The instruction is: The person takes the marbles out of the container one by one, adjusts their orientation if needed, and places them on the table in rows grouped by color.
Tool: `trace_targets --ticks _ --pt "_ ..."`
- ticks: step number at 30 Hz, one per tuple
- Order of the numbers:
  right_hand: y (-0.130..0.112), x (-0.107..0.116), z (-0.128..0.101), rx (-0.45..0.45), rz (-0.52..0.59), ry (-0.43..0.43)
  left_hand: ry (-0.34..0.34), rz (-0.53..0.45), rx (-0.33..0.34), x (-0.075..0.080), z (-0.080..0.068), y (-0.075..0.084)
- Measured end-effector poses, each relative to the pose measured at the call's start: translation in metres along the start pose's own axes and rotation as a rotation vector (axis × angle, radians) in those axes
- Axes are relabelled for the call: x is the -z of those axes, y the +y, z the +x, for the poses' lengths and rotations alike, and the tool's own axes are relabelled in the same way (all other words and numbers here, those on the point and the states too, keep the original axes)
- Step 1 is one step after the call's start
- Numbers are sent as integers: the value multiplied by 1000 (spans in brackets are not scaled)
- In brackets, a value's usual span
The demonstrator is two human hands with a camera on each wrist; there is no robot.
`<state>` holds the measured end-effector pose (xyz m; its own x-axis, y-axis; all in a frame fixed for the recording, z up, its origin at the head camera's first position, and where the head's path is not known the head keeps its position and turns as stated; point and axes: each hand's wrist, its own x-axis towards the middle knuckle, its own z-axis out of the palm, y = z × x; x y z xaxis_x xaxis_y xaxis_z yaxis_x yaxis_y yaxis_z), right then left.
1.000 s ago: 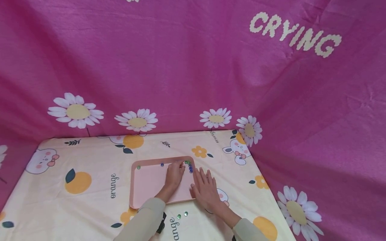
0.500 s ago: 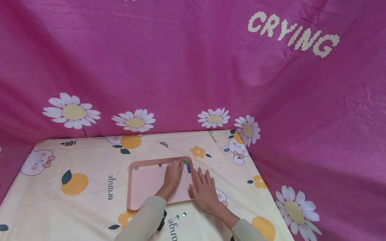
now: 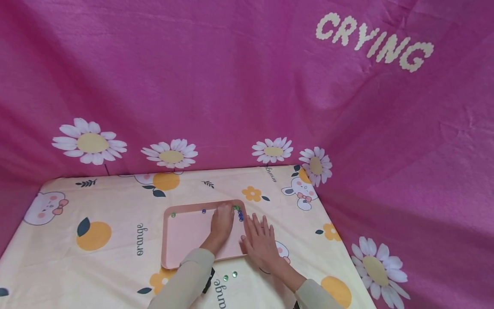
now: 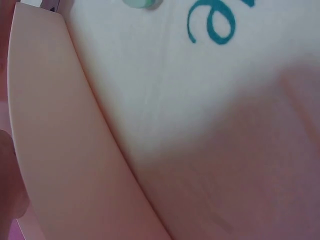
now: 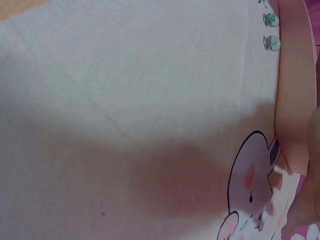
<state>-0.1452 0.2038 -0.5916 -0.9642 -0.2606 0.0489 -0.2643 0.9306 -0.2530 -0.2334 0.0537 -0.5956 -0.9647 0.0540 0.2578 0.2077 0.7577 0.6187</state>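
the left hand (image 3: 221, 223) lies in the pink tray (image 3: 181, 240), fingers curled at the beads (image 3: 238, 213) in its far right corner; whether it pinches one, i cannot tell. the right hand (image 3: 260, 242) rests flat, steadying the tray edge. better to pick slowly, one bead only.

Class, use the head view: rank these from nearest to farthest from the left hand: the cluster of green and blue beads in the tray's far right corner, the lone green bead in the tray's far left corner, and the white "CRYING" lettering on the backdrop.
Measured from the left hand:
1. Bead cluster, just right of the fingertips.
2. Lone green bead, far left corner of the tray.
3. CRYING lettering, high on the backdrop, upper right.
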Motion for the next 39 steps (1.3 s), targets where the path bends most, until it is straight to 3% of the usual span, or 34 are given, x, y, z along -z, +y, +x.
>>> trace_targets --ticks 9,17,27,32,39 --pt "-3 3 0 -14 3 -8 -1 -14 -8 2 1 7" --pt "-5 2 0 -16 12 -3 32 55 -46 -2 2 6" --pt "-3 1 0 -12 9 -1 -29 75 -15 -4 4 7" --pt "-5 3 0 -28 11 -20 -54 19 21 2 0 11" --pt "-4 3 0 -32 9 -18 -7 -168 19 20 -16 10"
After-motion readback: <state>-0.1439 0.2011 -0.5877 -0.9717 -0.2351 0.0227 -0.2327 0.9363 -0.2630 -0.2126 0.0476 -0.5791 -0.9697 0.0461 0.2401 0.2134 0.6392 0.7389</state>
